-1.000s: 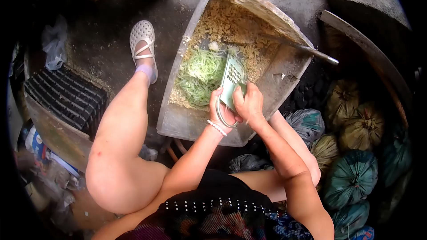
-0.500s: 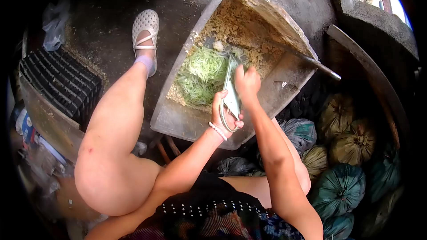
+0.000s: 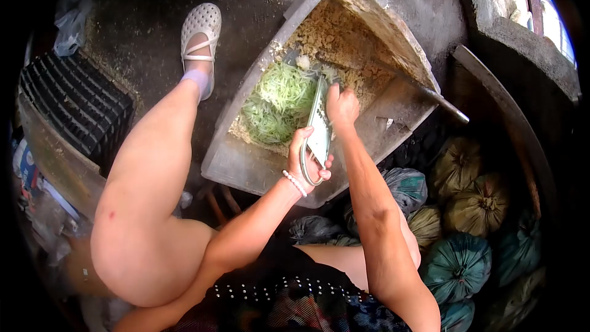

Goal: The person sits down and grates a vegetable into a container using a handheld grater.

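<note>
My left hand point(image 3: 301, 155) is closed round the handle end of a pale grater point(image 3: 318, 130), held tilted over a grey trough point(image 3: 236, 165). My right hand point(image 3: 343, 106) is curled against the right side of the grater's flat face. Whatever its fingers hold is hidden. Just left of the grater lies a heap of light green vegetable shreds point(image 3: 279, 101) in the trough. Brown crumbly meal point(image 3: 335, 31) covers the trough floor beyond and around the shreds.
A stick point(image 3: 445, 106) juts over the trough's right edge. Tied green and brown bags point(image 3: 458, 264) lie at lower right. Black ridged trays point(image 3: 77, 110) are stacked at left, near a clear plastic bag point(image 3: 72, 21). My shoed foot point(image 3: 200, 37) rests on the floor left of the trough.
My right hand has shifted slightly along the grater, its fingers still curled. My left hand keeps its hold on the grater. The whole view has moved a little.
</note>
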{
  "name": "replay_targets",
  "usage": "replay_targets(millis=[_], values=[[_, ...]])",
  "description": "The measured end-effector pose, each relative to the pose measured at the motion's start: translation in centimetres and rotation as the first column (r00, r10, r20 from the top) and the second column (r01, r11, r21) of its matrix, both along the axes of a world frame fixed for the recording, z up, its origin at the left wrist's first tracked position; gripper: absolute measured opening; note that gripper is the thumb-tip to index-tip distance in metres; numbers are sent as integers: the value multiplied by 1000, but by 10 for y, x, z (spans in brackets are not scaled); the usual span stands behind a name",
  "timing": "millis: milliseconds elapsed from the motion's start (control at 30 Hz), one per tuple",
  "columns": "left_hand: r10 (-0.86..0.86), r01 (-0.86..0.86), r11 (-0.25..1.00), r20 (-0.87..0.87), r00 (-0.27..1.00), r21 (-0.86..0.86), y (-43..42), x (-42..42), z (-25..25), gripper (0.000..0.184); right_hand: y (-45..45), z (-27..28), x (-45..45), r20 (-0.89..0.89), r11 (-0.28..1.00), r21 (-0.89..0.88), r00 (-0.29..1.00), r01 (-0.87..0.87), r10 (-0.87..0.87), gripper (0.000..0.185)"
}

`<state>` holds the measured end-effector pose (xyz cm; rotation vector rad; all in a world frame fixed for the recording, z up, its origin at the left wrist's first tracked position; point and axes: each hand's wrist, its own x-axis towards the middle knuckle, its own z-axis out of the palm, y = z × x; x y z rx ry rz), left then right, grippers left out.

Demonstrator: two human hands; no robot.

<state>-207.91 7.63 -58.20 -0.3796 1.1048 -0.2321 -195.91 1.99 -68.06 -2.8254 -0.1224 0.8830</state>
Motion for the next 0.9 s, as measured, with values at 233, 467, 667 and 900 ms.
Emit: replay_targets(millis=[233, 467, 667, 900], values=[[-14, 15, 1000, -26, 1000, 12, 3, -5, 3, 47, -10, 51, -37, -39, 992, 115, 998, -46, 50, 48], [-7, 7, 1000, 18, 1000, -18, 1, -6, -2, 44, -5, 54, -24, -63, 999, 38, 998, 1, 2, 50], [2, -2, 1000, 7, 1000, -17, -2, -8, -8, 45, 2, 34, -21, -50, 998, -39, 998, -40, 38, 51], [-13, 14, 1000, 53, 998, -23, 2, -7, -9, 45, -7, 65, -28, -121, 999, -32, 992, -42, 38, 53]])
